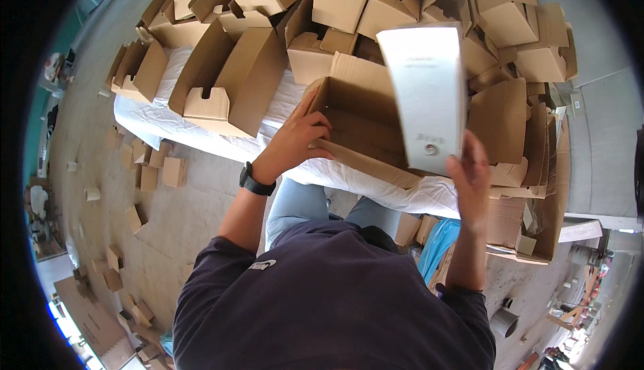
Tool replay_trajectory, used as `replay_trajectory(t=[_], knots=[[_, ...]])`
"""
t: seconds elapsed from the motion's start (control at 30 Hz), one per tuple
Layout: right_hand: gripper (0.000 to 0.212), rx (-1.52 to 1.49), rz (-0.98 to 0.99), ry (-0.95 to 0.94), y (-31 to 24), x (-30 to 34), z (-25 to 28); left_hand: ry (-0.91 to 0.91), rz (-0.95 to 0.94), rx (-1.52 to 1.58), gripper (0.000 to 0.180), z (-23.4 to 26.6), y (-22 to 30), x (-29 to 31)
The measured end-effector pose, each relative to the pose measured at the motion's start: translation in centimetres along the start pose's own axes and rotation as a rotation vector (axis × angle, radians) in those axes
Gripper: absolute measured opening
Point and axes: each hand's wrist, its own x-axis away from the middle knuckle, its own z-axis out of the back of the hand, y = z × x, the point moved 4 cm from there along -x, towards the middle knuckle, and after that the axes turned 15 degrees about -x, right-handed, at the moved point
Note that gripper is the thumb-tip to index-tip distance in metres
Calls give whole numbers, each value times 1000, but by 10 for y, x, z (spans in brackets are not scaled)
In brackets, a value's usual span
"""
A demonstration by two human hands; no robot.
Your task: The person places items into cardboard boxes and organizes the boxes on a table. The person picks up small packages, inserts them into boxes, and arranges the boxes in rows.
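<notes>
Above the near edge of a desk draped in white cloth [201, 138], my right hand [468, 172] pinches a tall white rectangular box [426, 95] by its lower right corner, thumb in front, the other fingertips partly hidden. Motion blurs its small print. It overlaps the right part of an open brown cardboard carton [367, 161], so I cannot see that end, nor whether the two touch. My left hand [298, 138] grips the carton's near left corner, fingers curled over the rim, thumb against the front wall. Piled brown cardboard boxes [342, 1] crowd the far side, cut off at the top. My right forearm partly covers a crumpled blue plastic sheet [437, 249] below; small brown boxes [175, 172] lie about the floor at left.
</notes>
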Motion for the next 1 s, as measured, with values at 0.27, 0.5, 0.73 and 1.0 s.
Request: replay_trajectory(t=[0.27,0.5,0.73,1.0], knots=[[53,429,66,-43,0,-5,-17,9,10,-10,29,-3,-2,2],[52,433,69,-54,-1,-14,-18,17,2,24,27,-1,-3,-1],[53,506,102,-109,6,-20,-14,31,-29,-1,28,-2,-3,1],[50,457,103,-160,8,-28,-19,15,3,-15,30,-4,-2,5]])
